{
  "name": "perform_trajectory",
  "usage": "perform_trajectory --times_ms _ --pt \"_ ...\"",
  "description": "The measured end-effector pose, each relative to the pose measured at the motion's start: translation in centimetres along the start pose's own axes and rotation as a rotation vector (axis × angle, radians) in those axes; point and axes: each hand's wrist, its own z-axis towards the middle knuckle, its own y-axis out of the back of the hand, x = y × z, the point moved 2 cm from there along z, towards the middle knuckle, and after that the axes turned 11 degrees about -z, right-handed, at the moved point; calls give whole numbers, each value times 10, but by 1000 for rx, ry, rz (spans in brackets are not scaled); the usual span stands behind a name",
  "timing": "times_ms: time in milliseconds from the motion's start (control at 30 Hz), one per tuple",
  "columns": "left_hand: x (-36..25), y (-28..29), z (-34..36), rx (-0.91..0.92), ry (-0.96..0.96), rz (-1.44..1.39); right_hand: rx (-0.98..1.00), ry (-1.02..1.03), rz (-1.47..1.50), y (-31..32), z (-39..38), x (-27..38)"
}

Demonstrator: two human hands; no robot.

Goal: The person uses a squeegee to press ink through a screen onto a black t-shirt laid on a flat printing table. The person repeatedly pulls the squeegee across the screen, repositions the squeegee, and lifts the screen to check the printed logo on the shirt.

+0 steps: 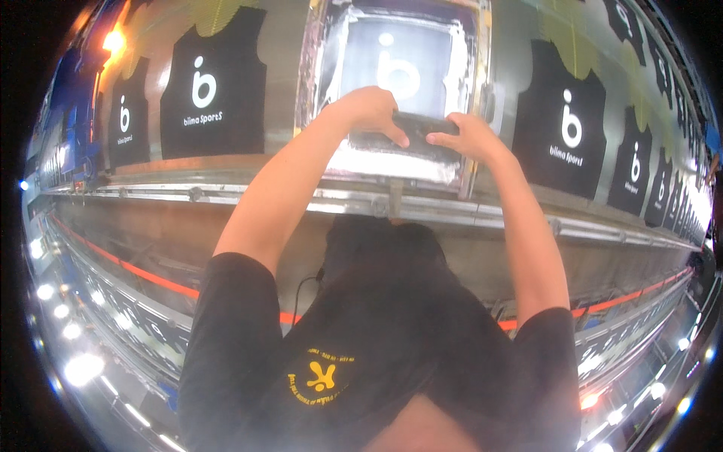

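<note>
A screen printing frame point(482, 75) lies on the long table in front of me, with white ink around the edges of its mesh and a pale rounded design showing in the middle. Across its near part is a dark squeegee point(423, 129), gripped from both ends. My left hand point(369, 113) is closed over its left end, thumb pointing inward. On the other end my right hand point(473, 138) is closed too, its thumb along the near side. The squeegee's lower edge is blurred, so its contact with the mesh is hard to judge.
Black garment panels with white prints lie along the table, such as one at left point(215, 87) and one at right point(561, 120). A metal rail point(346, 203) runs along the near edge. Behind me, an orange-red strip point(162, 275) borders another row. A bright lamp point(114, 41) glows far left.
</note>
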Motion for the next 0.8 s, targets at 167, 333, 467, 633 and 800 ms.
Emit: perform_trajectory --times_ms 167,333,467,633,800 --pt "-1 63 -6 -148 -16 39 -637 -157 532 41 -5 -30" --pt "9 133 27 -436 -151 254 -769 -460 409 20 16 -76" --pt "30 158 65 -602 -235 245 -670 -525 644 13 30 -68" --pt "35 133 59 -684 -235 239 -438 -642 896 25 34 -56" --pt "33 41 -10 -789 -262 137 -455 -534 986 53 27 -39"
